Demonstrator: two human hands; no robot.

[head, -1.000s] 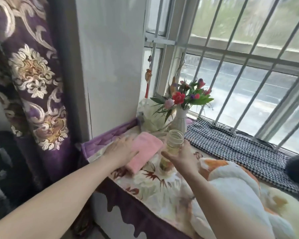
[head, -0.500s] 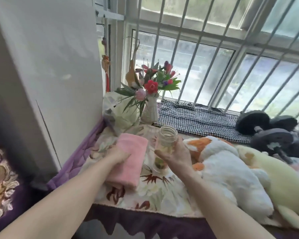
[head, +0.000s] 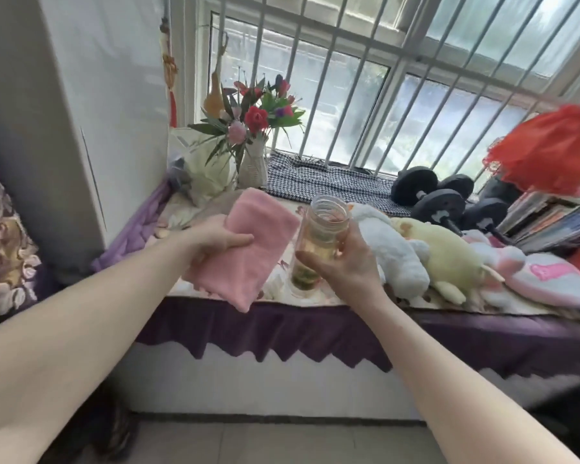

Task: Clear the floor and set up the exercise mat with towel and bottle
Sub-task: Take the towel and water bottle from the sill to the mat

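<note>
Left hand (head: 220,241) pinches the folded pink towel (head: 248,249) at 10 o'clock of centre, above the window ledge (head: 315,321). Right hand (head: 345,262) wraps the bottle (head: 322,242) at 12. Risk: no cap visible (liquid inside), so tilting would likely spill it.

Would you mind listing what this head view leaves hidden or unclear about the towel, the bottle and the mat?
- Exercise mat: nowhere in the head view; only a strip of floor shows.
- Bottle: the right hand covers part of its side; no lid shows, and whether its base has left the sill is unclear.
- Pink towel: the left hand hides its near edge.
- Red cloth at right: blurred, cut by the frame edge.
</note>
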